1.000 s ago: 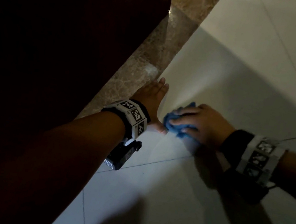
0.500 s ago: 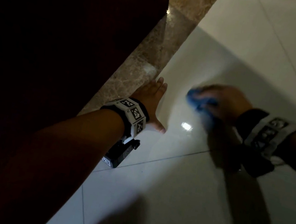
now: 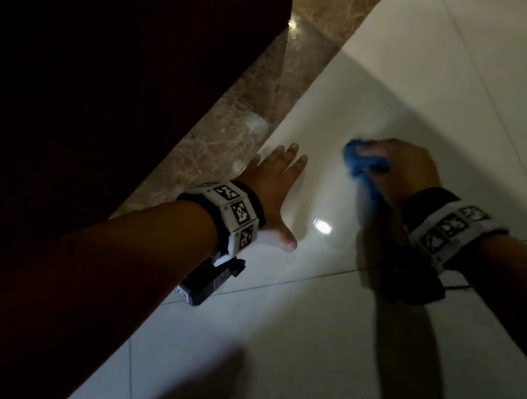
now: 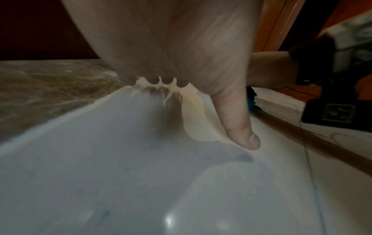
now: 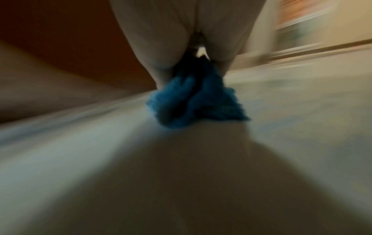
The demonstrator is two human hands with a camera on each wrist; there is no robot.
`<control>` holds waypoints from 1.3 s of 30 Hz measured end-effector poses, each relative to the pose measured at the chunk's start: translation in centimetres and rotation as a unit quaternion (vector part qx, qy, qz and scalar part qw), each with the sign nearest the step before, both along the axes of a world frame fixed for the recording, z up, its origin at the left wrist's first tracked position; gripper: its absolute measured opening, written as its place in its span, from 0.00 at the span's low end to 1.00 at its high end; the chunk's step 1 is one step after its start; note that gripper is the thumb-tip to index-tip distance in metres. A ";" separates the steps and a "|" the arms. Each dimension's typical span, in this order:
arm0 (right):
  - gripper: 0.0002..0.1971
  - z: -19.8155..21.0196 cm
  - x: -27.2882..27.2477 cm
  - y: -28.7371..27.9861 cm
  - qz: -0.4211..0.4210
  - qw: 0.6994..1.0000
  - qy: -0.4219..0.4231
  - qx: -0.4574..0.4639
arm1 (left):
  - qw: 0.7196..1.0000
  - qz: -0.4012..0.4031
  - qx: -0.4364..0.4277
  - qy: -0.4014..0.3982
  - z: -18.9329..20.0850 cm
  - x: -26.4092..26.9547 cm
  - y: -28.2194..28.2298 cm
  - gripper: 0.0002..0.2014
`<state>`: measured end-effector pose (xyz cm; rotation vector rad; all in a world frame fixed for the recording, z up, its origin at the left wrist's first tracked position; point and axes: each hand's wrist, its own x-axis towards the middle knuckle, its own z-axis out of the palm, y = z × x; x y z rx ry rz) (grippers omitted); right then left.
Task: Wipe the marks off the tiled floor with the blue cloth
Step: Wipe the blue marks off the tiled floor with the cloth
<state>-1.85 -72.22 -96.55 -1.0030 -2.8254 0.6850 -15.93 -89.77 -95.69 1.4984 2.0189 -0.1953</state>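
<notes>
My right hand [image 3: 395,165] grips a bunched blue cloth [image 3: 360,164] and presses it on the glossy white tiled floor [image 3: 304,326]. In the blurred right wrist view the cloth [image 5: 193,101] hangs from under my palm and touches the tile. My left hand [image 3: 275,184] lies flat on the floor to the left of the cloth, fingers straight and thumb spread. The left wrist view shows that thumb [image 4: 239,124] pressing on the tile. No marks on the tile can be made out in this dim light.
A brown marble strip [image 3: 253,101] runs diagonally along the left edge of the white tiles, with a dark red-brown panel [image 3: 103,70] beyond it. Grout lines [image 3: 294,281] cross the floor near my wrists. A light glints on the tile [image 3: 321,225] between my hands.
My right hand swept the cloth away from the left thumb, up and to the right across the tile, then held near there. The left hand has stayed planted.
</notes>
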 end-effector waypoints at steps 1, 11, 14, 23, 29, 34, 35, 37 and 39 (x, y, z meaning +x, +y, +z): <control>0.14 -0.1 -0.1 0.5 -0.047 0.999 -0.018 0.001 | 1.000 -0.008 -0.004 -0.001 -0.2 0.3 0.0 0.69; 0.17 -0.4 1.5 -3.7 0.212 0.974 -0.032 -0.072 | 1.000 -0.016 -0.006 0.001 -0.7 0.4 0.0 0.68; 0.16 -0.3 0.3 2.3 0.027 0.999 -0.019 -0.019 | 1.000 -0.013 -0.005 0.001 -0.7 0.4 -0.1 0.68; 0.17 -0.5 2.3 -6.0 0.308 0.948 -0.050 -0.059 | 1.000 -0.008 -0.008 0.001 -0.8 0.4 0.1 0.69; 0.16 -0.8 -0.5 1.1 -0.041 0.999 -0.024 0.012 | 1.000 -0.008 -0.015 0.015 -0.5 0.7 0.2 0.69; 0.17 -0.7 2.1 -7.4 0.251 0.967 0.022 -0.023 | 1.000 -0.011 -0.015 0.018 -0.6 0.7 0.4 0.69; 0.16 -0.4 2.9 -7.8 0.279 0.959 0.007 -0.040 | 1.000 -0.012 -0.017 0.019 -0.6 0.7 0.4 0.69; 0.13 -0.2 3.0 -5.6 0.218 0.974 -0.015 -0.063 | 0.999 -0.015 -0.022 0.022 -0.5 0.6 0.3 0.70; 0.15 -0.9 2.2 -1.4 0.095 0.993 -0.004 -0.073 | 0.999 -0.015 -0.024 0.024 -0.5 0.5 0.2 0.70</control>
